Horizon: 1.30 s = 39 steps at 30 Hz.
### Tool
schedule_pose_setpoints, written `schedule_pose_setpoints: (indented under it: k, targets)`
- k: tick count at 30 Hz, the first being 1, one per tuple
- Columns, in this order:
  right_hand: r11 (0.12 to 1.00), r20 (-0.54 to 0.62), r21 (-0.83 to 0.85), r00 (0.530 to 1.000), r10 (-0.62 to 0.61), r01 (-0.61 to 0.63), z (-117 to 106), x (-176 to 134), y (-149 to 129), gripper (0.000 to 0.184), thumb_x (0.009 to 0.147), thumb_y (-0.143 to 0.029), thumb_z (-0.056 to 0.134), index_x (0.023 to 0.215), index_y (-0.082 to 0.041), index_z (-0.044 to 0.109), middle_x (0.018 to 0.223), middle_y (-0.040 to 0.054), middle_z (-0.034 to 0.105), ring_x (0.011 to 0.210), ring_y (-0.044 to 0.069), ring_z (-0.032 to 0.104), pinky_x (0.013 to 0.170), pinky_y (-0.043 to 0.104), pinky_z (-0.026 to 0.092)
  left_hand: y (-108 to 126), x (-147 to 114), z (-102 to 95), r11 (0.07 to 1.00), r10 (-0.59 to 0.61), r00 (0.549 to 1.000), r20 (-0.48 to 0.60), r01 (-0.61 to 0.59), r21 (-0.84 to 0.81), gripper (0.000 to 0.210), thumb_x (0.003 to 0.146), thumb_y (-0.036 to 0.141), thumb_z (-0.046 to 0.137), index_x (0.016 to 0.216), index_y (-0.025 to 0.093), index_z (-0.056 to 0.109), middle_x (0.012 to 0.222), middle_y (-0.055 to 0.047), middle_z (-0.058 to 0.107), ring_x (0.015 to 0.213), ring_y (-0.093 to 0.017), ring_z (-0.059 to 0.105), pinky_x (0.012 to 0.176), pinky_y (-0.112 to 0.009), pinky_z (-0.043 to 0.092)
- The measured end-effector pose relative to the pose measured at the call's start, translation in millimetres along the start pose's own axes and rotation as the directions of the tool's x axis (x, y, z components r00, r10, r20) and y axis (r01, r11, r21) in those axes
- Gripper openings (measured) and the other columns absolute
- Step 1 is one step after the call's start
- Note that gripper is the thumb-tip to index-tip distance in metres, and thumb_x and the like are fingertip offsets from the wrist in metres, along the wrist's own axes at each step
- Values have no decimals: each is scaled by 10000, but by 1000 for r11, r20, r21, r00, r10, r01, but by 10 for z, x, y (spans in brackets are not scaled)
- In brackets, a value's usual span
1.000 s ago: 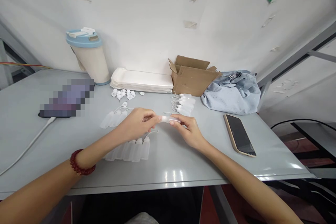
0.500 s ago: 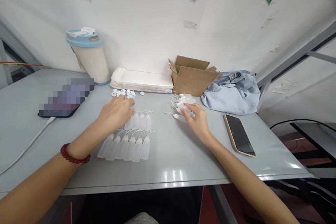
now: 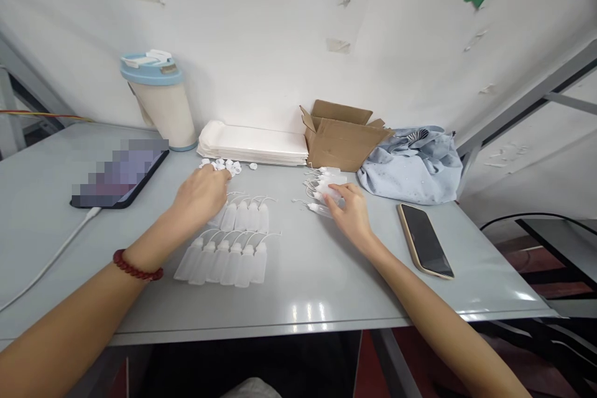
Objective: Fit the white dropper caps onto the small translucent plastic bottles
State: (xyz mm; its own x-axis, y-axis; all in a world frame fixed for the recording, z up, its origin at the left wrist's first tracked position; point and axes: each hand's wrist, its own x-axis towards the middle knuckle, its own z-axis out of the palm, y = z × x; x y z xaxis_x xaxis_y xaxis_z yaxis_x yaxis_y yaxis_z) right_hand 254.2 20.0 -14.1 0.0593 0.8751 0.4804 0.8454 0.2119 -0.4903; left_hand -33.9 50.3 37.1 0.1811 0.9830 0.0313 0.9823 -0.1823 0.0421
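Note:
My left hand (image 3: 201, 193) is closed, fingers curled down at the near edge of a small pile of white caps (image 3: 236, 168); its fingertips are hidden, so what they pinch cannot be made out. Below it on the table, translucent plastic squeeze bottles with thin white strings or tubes at their necks lie in two rows, a far row (image 3: 241, 217) and a near row (image 3: 227, 264). At the right, my right hand (image 3: 351, 208) has thumb and index finger around a small squeeze bottle (image 3: 325, 188) in a loose cluster. Another bottle (image 3: 319, 209) lies just below the thumb.
Along the wall stand a tumbler (image 3: 163, 106) with a blue lid, a stack of white flat packs (image 3: 261, 143), an open cardboard box (image 3: 342, 143) and a light blue cloth (image 3: 413, 168). One phone (image 3: 121, 174) charges at left; another phone (image 3: 425, 239) lies at right.
My left hand has drawn slightly left and its extended finger has curled in, uncovering more of the far bottle row. My right hand has barely moved.

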Motion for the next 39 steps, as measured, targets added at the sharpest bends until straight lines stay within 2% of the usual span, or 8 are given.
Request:
schedule_pose_setpoints:
  k: [6, 10, 12, 14, 19, 21, 27, 39]
  targets:
    - [993, -16, -110, 999, -41, 39, 35, -27, 2, 291, 830, -309, 544, 1039, -126, 632, 973, 141, 552, 941, 292, 498, 829, 460, 439, -67, 132, 158, 1000, -10, 1000, 2, 10, -14, 384, 827, 158, 357, 1040, 128, 675, 1017, -178, 654, 910, -313, 628, 725, -365, 460]
    - [973, -108, -54, 967, -230, 225, -29, -85, -167, 248, 866, -265, 506, 1084, -176, 584, 1035, 135, 518, 1000, 285, 483, 859, 470, 427, -82, 161, 192, 1000, -11, 999, -36, 10, -25, 393, 765, 148, 380, 1022, 156, 677, 1018, -153, 677, 937, -313, 628, 740, -365, 463]
    - [925, -66, 75, 927, -368, 373, -84, -146, -294, 239, 881, -222, 492, 1108, -186, 558, 1016, 125, 538, 965, 252, 522, 840, 430, 448, -73, 158, 175, 999, -5, 999, -51, 4, -36, 405, 741, 156, 394, 1037, 147, 670, 1027, -151, 680, 956, -312, 627, 755, -363, 465]
    - [839, 103, 270, 852, -514, 473, -129, -227, -423, 264, 903, -203, 467, 1162, -190, 518, 913, 86, 573, 857, 204, 561, 764, 359, 482, -47, 144, 144, 998, 8, 999, -54, -11, -55, 424, 735, 168, 399, 1070, 136, 657, 1025, -138, 686, 966, -293, 631, 766, -342, 470]
    - [777, 420, 486, 673, -609, 400, -124, -388, -635, 336, 924, -302, 503, 1223, -149, 513, 892, 69, 589, 763, 148, 577, 704, 266, 493, 82, 55, 58, 946, 61, 997, -45, -72, -316, 403, 747, 224, 431, 1072, 115, 644, 1056, -107, 693, 907, -248, 653, 809, -323, 479]
    - [763, 454, 496, 625, -635, 415, -96, -400, -657, 347, 924, -329, 505, 1210, -135, 535, 884, 74, 597, 774, 154, 573, 721, 271, 485, 142, 7, 31, 920, 62, 995, -77, -87, -383, 374, 757, 250, 440, 1046, 130, 646, 1060, -99, 691, 890, -247, 655, 815, -335, 483]
    - [712, 462, 490, 543, -702, 503, -48, -397, -652, 387, 917, -419, 498, 1170, -140, 584, 873, 71, 592, 792, 165, 559, 758, 299, 454, 253, -81, -40, 873, 41, 991, -128, -98, -478, 320, 762, 290, 464, 991, 154, 642, 1020, -80, 687, 835, -218, 663, 822, -331, 498]
    - [707, 506, 408, 501, -702, 578, -19, -440, -713, 458, 916, -523, 432, 1136, -162, 609, 805, 45, 573, 747, 160, 521, 752, 287, 416, 327, -95, -35, 825, 52, 994, -100, -99, -556, 309, 760, 280, 486, 983, 133, 642, 1036, -91, 681, 875, -218, 657, 847, -335, 498]
